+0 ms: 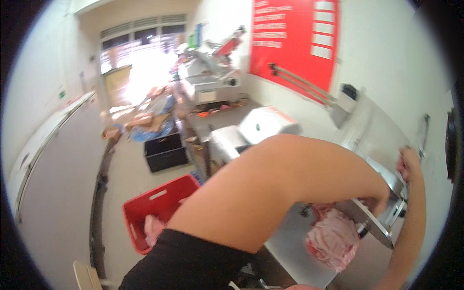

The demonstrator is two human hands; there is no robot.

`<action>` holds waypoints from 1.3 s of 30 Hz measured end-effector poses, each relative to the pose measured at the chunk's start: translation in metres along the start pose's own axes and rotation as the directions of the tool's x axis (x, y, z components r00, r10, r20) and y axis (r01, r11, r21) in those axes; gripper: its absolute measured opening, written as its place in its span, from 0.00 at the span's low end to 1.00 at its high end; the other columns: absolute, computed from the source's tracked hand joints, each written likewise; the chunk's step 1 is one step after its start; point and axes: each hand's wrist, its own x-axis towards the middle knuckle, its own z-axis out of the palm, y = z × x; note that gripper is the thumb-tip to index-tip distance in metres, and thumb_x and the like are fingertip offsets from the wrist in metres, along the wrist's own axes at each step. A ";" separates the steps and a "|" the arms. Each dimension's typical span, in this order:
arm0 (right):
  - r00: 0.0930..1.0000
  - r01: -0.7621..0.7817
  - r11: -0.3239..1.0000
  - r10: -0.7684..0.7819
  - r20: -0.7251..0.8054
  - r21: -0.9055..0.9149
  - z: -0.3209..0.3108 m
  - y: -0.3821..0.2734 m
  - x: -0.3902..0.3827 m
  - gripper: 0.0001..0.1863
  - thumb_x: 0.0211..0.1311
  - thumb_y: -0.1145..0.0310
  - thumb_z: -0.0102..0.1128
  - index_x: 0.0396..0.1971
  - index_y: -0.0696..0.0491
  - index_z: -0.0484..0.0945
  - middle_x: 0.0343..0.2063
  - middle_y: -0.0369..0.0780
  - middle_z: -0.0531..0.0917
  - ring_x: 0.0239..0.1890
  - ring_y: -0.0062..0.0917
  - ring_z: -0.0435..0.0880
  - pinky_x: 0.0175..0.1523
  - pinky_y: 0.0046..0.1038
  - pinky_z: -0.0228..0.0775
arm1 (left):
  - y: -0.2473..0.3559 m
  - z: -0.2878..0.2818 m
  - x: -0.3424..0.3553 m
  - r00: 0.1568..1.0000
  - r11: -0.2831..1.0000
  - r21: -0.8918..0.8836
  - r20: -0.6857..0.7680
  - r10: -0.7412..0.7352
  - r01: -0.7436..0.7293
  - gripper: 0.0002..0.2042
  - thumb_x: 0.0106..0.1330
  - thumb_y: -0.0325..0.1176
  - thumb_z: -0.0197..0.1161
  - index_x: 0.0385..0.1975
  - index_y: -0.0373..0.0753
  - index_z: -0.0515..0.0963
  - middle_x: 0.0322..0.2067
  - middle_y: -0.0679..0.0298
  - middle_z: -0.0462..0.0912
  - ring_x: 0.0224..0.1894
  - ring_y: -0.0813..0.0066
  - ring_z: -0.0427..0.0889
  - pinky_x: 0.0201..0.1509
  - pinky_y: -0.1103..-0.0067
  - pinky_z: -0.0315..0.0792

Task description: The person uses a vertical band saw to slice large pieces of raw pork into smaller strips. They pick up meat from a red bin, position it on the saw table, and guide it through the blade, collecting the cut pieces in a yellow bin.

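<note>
My bare left arm, black-sleeved at the top, reaches across the middle of the view to a metal meat slicer. Behind the slicer's round blade (pixel 371 224) is my left hand (pixel 380 205), its fingers mostly hidden by the blade. My right arm comes up along the right side, and my right hand (pixel 410 164) is closed around a thin metal handle (pixel 424 137) on the slicer. Below the blade, a folded pile of pale pink sliced meat (pixel 333 239) rests on the metal tray (pixel 290 246).
A red crate (pixel 140 205) with pink meat in it stands on the floor at left, in front of a black crate (pixel 166 152). Another slicer (pixel 208 79) sits on the far counter. Cardboard and blue plastic (pixel 154 121) lie piled near the bright doorway. A long white cabinet (pixel 58 179) lines the left side.
</note>
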 end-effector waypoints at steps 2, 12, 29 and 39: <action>0.999 0.030 0.999 -0.029 -0.038 0.036 0.005 -0.010 0.001 0.05 0.64 0.70 0.55 0.30 0.50 0.69 0.14 0.30 0.63 0.10 0.19 0.60 0.12 0.28 0.53 | -0.001 0.011 0.006 0.996 0.999 -0.034 0.078 0.042 -0.039 0.24 0.73 0.45 0.44 0.58 0.32 0.67 0.57 0.45 0.68 0.60 0.53 0.68 0.66 0.63 0.59; 0.996 0.041 0.859 0.008 0.093 -0.511 0.015 -0.045 -0.027 0.09 0.60 0.69 0.59 0.28 0.61 0.79 0.29 0.47 0.82 0.26 0.33 0.84 0.29 0.39 0.76 | -0.003 0.000 -0.022 0.951 0.968 -0.020 0.193 -0.240 0.249 0.39 0.74 0.64 0.33 0.64 0.33 0.68 0.65 0.45 0.68 0.68 0.50 0.65 0.71 0.63 0.57; 0.991 -0.135 0.973 0.133 -0.025 -0.185 0.030 -0.023 -0.048 0.10 0.57 0.81 0.49 0.18 0.66 0.74 0.14 0.54 0.72 0.10 0.35 0.73 0.10 0.38 0.54 | 0.046 -0.012 -0.070 0.971 0.938 -0.272 -0.043 -0.235 0.215 0.28 0.73 0.54 0.48 0.61 0.36 0.73 0.51 0.53 0.79 0.52 0.64 0.77 0.59 0.72 0.69; 0.994 -0.100 0.969 0.087 -0.071 -0.224 0.040 0.004 -0.070 0.09 0.57 0.80 0.50 0.21 0.67 0.76 0.16 0.53 0.78 0.15 0.40 0.81 0.17 0.44 0.71 | 0.074 -0.002 -0.137 0.916 0.985 -0.146 -0.375 -0.143 0.094 0.18 0.55 0.39 0.72 0.38 0.36 0.74 0.31 0.65 0.77 0.35 0.76 0.74 0.40 0.76 0.70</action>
